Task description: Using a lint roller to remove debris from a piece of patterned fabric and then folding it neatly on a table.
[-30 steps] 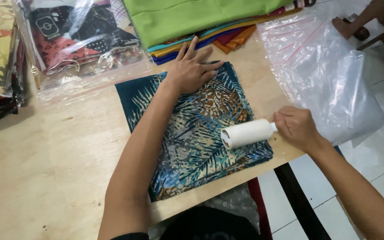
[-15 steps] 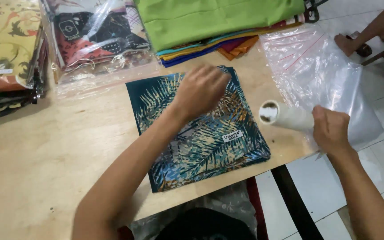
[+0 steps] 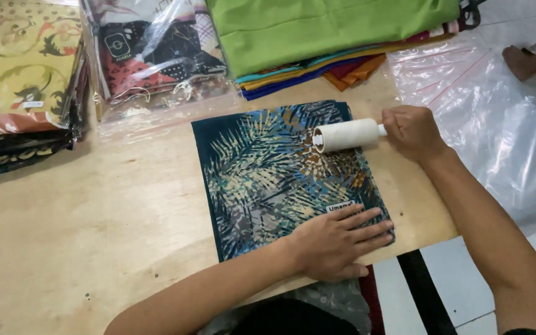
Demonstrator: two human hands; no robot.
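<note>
While the right hand (image 3: 412,131) grips the lint roller (image 3: 345,135) tight, the flat, open left hand (image 3: 336,241) presses the leafy cloth (image 3: 268,180); pressing too lightly below the roller could let it bunch.

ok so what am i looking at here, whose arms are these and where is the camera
The camera sits on a person's head and looks down, so both arms are that person's own. The left hand lies flat on the near edge of a folded dark teal cloth with a leaf print, on a pale wooden table. The right hand grips the handle of a white lint roller resting on the cloth's far part. Behind lie bagged patterned fabrics, a stack of folded cloths with green on top, and an empty clear plastic bag.
</note>
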